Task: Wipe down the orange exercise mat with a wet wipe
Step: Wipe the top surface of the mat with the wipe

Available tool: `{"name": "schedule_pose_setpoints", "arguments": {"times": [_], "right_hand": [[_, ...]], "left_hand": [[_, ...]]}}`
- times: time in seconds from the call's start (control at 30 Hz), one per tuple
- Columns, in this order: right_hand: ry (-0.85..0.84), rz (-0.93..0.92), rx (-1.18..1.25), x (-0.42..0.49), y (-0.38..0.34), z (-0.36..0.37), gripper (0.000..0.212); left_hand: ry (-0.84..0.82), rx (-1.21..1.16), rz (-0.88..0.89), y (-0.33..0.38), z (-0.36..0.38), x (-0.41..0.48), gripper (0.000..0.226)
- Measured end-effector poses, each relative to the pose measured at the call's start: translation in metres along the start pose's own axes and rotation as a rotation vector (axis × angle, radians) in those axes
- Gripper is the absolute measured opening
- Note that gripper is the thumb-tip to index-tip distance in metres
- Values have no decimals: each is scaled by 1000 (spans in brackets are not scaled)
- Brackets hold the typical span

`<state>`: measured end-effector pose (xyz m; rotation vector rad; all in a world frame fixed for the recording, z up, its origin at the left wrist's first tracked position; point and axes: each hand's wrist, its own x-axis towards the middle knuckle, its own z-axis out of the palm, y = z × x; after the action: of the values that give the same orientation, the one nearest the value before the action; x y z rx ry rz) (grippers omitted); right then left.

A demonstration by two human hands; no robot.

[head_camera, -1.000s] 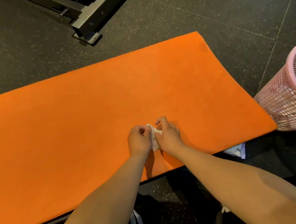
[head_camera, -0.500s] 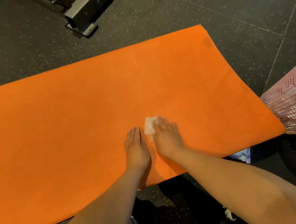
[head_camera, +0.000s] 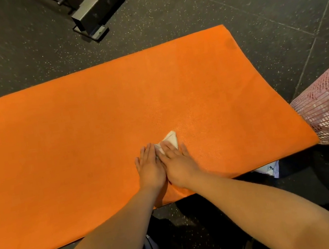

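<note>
A gym: speckled rubber floor [head_camera: 205,10], steel equipment frame [head_camera: 95,8], orange exercise mat [head_camera: 75,138].

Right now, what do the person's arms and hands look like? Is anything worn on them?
The left forearm and right forearm are bare, no sleeve in view. The left hand and right hand show no glove, ring, watch or bracelet.
</note>
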<state>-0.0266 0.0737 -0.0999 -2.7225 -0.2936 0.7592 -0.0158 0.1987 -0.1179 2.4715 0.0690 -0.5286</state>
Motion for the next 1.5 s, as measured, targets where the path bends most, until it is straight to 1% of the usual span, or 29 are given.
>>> {"name": "schedule_pose_setpoints", "arguments": {"times": [0.03, 0.07, 0.1, 0.2, 0.27, 0.3, 0.37, 0.43, 0.5, 0.53, 0.57, 0.63, 0.67, 0.7, 0.77, 0.83, 0.93, 1.0, 1.03, 1.13, 1.17, 1.2, 1.23, 1.3, 1.37, 1.4, 1.43, 1.5], "right_hand": [[-9, -35, -37, 1, 5, -1, 63], [-6, -30, -85, 5, 13, -3, 63], [4, 18, -113, 10, 23, -7, 64], [41, 250, -87, 18, 47, -22, 69], [45, 296, -40, 16, 37, -22, 68], [33, 263, -14, 13, 27, -18, 66], [-4, 95, 32, 3, 4, -5, 60], [-52, -79, 52, -8, -1, 3, 57], [-83, -151, -8, -7, 12, 1, 56], [-84, -122, -48, -5, 18, -2, 57], [-69, -38, -61, -3, 22, -5, 58], [-22, 193, -9, -1, 23, -9, 61], [-10, 255, 24, -3, 17, -9, 63], [-3, 262, 40, -8, 8, -6, 64], [-13, 157, 37, -25, -13, 6, 61], [-36, 11, 29, -47, -26, 17, 56], [-54, -118, 24, -61, -16, 18, 53], [-82, -154, -57, -59, 0, 12, 54], [-87, -110, -85, -57, 7, 9, 55], [-43, 201, -47, -57, 11, 4, 61], [-35, 261, -13, -58, 4, 5, 61], [-37, 272, 20, -61, -7, 8, 59], [-41, 240, 40, -66, -19, 11, 58], [-58, 107, 28, -78, -35, 20, 57], [-76, 15, 2, -83, -29, 21, 55], [-85, 7, -19, -82, -21, 18, 55], [-93, 36, -40, -80, -14, 14, 55], [-92, 183, -34, -79, -4, 7, 56]], "left_hand": [[10, -5, -2, -1, 0, -2, 53], [17, 11, -1, -1, 0, -4, 54], [25, 46, 2, -2, 1, -7, 55], [62, 190, -18, 0, 4, -19, 54], [106, 237, -82, 4, 4, -27, 51], [121, 239, -121, 7, 3, -30, 50], [119, 224, -162, 9, 2, -32, 49], [73, 237, -139, 5, 0, -33, 50], [25, 282, -91, -1, -2, -38, 54], [10, 297, -73, -4, -4, -41, 55], [-1, 311, -55, -7, -6, -44, 56], [-10, 325, -18, -10, -8, -51, 56], [-2, 313, -8, -11, -9, -55, 56], [15, 301, -11, -12, -9, -59, 55], [47, 311, -61, -12, -8, -68, 52], [26, 327, -114, -11, -6, -79, 51], [-23, 311, -104, -11, -7, -89, 51], [-40, 293, -87, -12, -12, -92, 52], [-51, 292, -78, -12, -13, -94, 52], [-81, 299, -36, -15, -15, -102, 54], [-91, 292, -22, -17, -14, -103, 55], [-104, 289, -9, -19, -14, -104, 57], [-122, 291, 4, -21, -15, -104, 59], [-167, 295, 31, -25, -14, -105, 63], [-198, 296, 57, -26, -16, -106, 65], [-208, 309, 68, -27, -18, -106, 67], [-220, 333, 80, -28, -20, -107, 68], [-243, 381, 102, -30, -24, -106, 68]]}}
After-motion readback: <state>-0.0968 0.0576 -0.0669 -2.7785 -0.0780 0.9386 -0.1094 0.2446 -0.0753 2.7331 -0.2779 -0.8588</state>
